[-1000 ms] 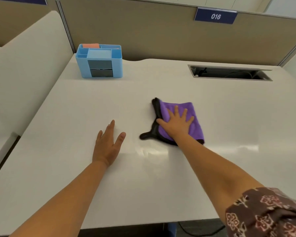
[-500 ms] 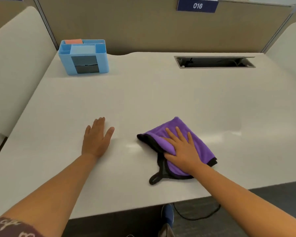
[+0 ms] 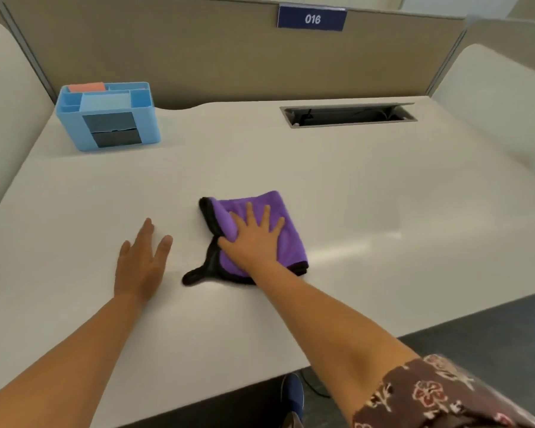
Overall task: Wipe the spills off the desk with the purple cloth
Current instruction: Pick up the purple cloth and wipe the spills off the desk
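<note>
A folded purple cloth (image 3: 283, 242) with a black edge lies flat near the middle of the white desk (image 3: 337, 186). My right hand (image 3: 254, 239) presses down on the cloth, fingers spread over its top and thumb on its left fold. My left hand (image 3: 141, 267) rests flat on the bare desk just left of the cloth, fingers apart and holding nothing. A faint wet sheen shows on the desk below the cloth; I cannot make out distinct spills.
A blue desk organiser (image 3: 107, 115) stands at the back left. A cable slot (image 3: 348, 115) opens in the desk at the back right. Beige partitions with a sign "016" (image 3: 312, 19) wall the back. The desk's front edge runs near my elbows.
My right hand slid the cloth toward the front edge, then back away from me and left to the desk's middle. My left hand stayed flat in place.
</note>
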Action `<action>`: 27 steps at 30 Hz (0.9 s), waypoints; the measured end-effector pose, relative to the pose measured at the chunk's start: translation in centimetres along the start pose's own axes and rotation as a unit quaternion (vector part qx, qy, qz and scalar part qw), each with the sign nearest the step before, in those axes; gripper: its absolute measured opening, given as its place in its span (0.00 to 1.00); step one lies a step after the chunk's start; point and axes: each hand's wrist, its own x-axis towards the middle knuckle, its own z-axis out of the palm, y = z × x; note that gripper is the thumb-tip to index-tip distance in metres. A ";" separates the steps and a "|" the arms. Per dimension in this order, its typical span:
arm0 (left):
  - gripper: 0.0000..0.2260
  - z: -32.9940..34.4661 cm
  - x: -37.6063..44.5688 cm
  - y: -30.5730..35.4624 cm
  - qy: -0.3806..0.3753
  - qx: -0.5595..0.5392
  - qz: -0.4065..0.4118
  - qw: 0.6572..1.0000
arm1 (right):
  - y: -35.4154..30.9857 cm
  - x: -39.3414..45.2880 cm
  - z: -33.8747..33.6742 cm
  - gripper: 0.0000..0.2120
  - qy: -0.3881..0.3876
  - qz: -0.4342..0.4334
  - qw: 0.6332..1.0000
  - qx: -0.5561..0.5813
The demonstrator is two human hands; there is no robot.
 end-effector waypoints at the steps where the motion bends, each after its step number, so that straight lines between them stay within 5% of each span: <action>1: 0.30 -0.3 0.4 -0.7 0.004 -0.006 -0.008 1.000 | -1.7 -1.2 0.6 0.34 -0.009 -0.043 0.999 0.006; 6: 0.29 -0.1 1.0 -0.3 -0.009 0.011 -0.022 1.000 | -0.6 -8.3 1.7 0.32 -0.028 -0.204 0.979 0.017; 9: 0.27 -0.2 0.5 -0.5 -0.010 0.040 -0.009 0.999 | 5.1 -9.9 0.6 0.31 -0.032 -0.196 0.980 0.005; 15: 0.38 -0.4 0.1 -0.4 -0.027 0.085 0.005 0.996 | 19.9 -7.0 -3.7 0.33 0.025 0.088 0.996 -0.014; 21: 0.44 -0.2 0.4 -0.5 -0.033 0.096 -0.006 0.995 | 29.9 -5.3 -6.3 0.31 0.064 0.346 0.935 0.037; 27: 0.35 0.1 0.7 1.2 -0.011 0.091 0.031 0.995 | 30.4 -3.0 -7.3 0.30 0.061 0.429 0.900 0.049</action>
